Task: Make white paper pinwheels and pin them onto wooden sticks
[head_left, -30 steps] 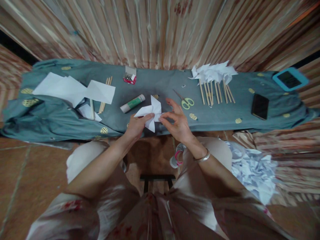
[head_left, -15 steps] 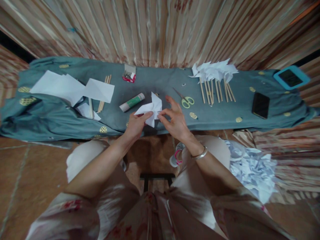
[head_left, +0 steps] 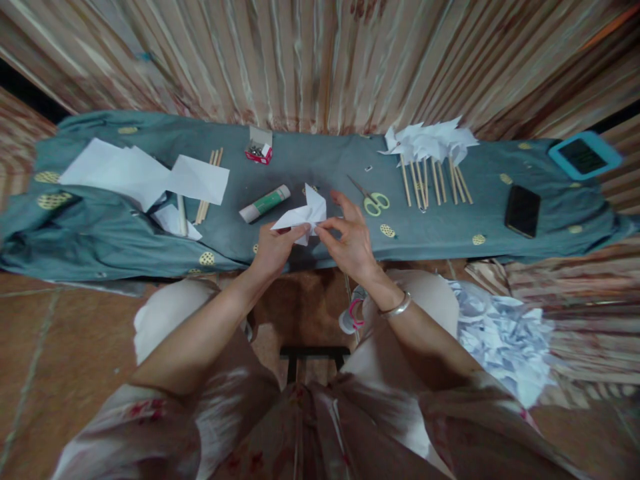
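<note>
A white paper pinwheel (head_left: 311, 207) is held between my two hands above the front of the cloth-covered table. My left hand (head_left: 274, 250) grips its left side, with the thumb pressed near the centre. From the right, my right hand (head_left: 350, 243) pinches the pinwheel close to its middle with thumb and index finger; another finger sticks up and away. Whether a pin sits in that pinch is too small to make out. Just behind lies a green and white glue stick (head_left: 265, 204). Green-handled scissors (head_left: 374, 201) rest beyond my right hand.
White paper sheets (head_left: 115, 170) and wooden sticks (head_left: 205, 193) lie at left, near a small red box of metal pins (head_left: 259, 150). Finished pinwheels on sticks (head_left: 433, 143) lie at back right, then a black phone (head_left: 523, 211) and a blue-framed device (head_left: 585, 155). Paper scraps (head_left: 505, 333) heap lower right.
The pinwheel has tilted slightly, and its lower blade is now mostly folded up or hidden by my fingers. My right thumb and index finger have moved slightly closer to the centre.
</note>
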`<state>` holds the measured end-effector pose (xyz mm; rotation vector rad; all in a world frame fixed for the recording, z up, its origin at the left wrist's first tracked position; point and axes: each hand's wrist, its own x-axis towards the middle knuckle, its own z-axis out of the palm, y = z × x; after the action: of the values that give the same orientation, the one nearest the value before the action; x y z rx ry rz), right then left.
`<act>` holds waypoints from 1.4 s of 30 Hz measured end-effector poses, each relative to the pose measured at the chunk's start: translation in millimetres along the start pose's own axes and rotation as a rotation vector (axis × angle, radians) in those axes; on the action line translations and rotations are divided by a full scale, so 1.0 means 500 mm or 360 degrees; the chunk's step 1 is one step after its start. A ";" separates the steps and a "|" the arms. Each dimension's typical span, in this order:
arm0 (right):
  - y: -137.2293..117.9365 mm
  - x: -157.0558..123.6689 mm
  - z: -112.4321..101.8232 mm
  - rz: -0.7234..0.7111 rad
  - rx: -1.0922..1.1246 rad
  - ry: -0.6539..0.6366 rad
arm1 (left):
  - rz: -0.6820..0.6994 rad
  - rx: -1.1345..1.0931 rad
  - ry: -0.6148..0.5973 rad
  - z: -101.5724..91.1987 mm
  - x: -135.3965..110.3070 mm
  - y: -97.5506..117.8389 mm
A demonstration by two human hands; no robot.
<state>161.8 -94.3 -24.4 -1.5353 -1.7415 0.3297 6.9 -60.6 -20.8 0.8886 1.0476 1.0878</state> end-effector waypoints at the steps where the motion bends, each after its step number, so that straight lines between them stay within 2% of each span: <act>1: -0.001 0.000 0.001 0.0016 0.0001 -0.0006 | 0.0003 0.0011 0.0006 0.000 0.000 -0.001; 17: -0.016 0.005 0.003 0.0047 -0.0014 0.0001 | 0.0004 -0.0018 0.0055 0.005 -0.001 0.006; 23: -0.018 0.004 0.000 0.0054 -0.0033 -0.0070 | -0.0030 -0.0006 0.0071 0.005 0.006 0.008; 32: -0.027 -0.003 -0.024 -0.0034 -0.0058 0.0146 | -0.0160 -0.0250 0.0062 0.001 0.029 0.023; 42: 0.018 0.015 -0.035 0.0129 0.0123 0.0348 | -0.0210 -0.0270 0.0035 -0.021 0.039 0.044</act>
<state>180.6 -90.2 -15.5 -1.5282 -1.4843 0.2562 -6.1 -35.7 -7.3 0.6641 1.0019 1.0603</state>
